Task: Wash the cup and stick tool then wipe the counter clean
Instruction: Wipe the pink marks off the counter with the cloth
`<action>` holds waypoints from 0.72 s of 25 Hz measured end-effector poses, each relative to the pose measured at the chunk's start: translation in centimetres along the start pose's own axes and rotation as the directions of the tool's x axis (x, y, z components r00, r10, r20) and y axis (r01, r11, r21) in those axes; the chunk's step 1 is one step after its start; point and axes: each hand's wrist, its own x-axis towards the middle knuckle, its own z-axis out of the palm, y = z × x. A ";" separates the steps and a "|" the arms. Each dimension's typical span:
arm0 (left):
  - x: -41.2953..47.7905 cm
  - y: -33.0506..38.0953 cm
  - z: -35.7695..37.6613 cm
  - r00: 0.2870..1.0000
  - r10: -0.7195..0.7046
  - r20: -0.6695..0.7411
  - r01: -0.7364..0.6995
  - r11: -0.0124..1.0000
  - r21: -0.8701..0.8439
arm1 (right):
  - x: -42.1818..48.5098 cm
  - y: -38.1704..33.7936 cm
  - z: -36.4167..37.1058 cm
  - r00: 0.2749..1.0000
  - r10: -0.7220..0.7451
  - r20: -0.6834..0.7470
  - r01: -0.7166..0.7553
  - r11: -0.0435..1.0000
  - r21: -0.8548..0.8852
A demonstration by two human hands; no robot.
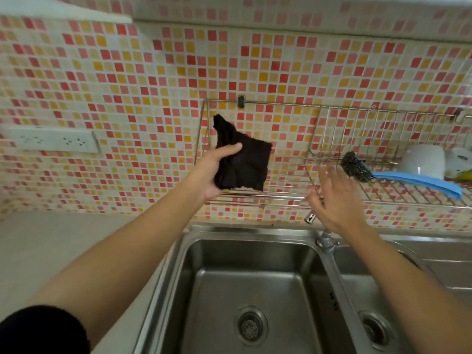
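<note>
Black cloth (pixel 245 162), pinched in left fingers (pixel 231 148)

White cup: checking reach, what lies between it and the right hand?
Head view: a steel-wool scrubber with blue handle lies on the rack between right hand and white cup.

The left arm (pixel 132 246) is reaching forward and up from the lower left, bare along the forearm, with a dark sleeve (pixel 43 328) sitting near the elbow. The left hand (pixel 214 172) is gripping a dark cloth (pixel 245 164), its thumb lying across the near face, so the cloth is standing above and to the right of the palm. The right arm (pixel 408 272) is stretching in from the lower right, also bare. The right hand (pixel 337 200) is hovering to the right of the left one and slightly lower, its back facing the camera, fingers straight and spread, holding nothing and showing blurred.
</note>
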 end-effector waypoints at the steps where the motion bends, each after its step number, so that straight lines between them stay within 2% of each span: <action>1: -1.9 0.1 -1.2 1.000 -0.017 -0.026 0.017 0.999 0.029 | -0.8 -1.3 0.1 0.999 -0.023 -0.048 0.024 1.000 0.010; 4: -8.2 0.6 -7.0 0.995 -0.066 -0.075 0.066 0.998 -0.014 | -4.8 -8.1 2.0 0.984 -0.136 -0.111 0.146 0.986 0.082; 6: -12.8 0.7 -11.6 0.990 -0.093 -0.108 0.091 0.996 -0.026 | -8.0 -13.7 4.4 0.976 -0.204 -0.073 0.213 0.965 0.156; 9: -20.4 1.0 -19.8 0.960 -0.182 -0.213 0.181 0.983 -0.026 | -14.6 -22.8 9.1 0.966 -0.241 0.091 0.203 0.931 0.304; 11: -25.1 1.5 -25.6 0.928 -0.251 -0.274 0.260 0.966 -0.004 | -19.4 -28.3 12.1 0.926 -0.276 0.258 0.162 0.906 0.390; 13: -28.3 1.7 -30.4 0.870 -0.324 -0.370 0.383 0.919 0.095 | -23.1 -31.9 14.7 0.884 -0.294 0.363 0.137 0.906 0.400; 15: -30.5 1.3 -34.6 0.813 -0.339 -0.474 0.510 0.807 0.298 | -25.5 -35.3 16.4 0.853 -0.269 0.447 0.081 0.915 0.395; 16: -31.2 0.4 -36.3 0.816 -0.329 -0.475 0.543 0.717 0.436 | -26.2 -36.6 17.1 0.840 -0.230 0.491 0.028 0.923 0.383; 17: -31.7 -1.0 -37.6 0.841 -0.334 -0.426 0.540 0.563 0.625 | -26.6 -37.5 17.6 0.836 -0.187 0.516 -0.024 0.927 0.375; 18: -32.3 -3.1 -38.8 0.858 -0.394 -0.330 0.459 0.297 0.838 | -26.9 -38.1 18.1 0.840 -0.147 0.522 -0.068 0.926 0.371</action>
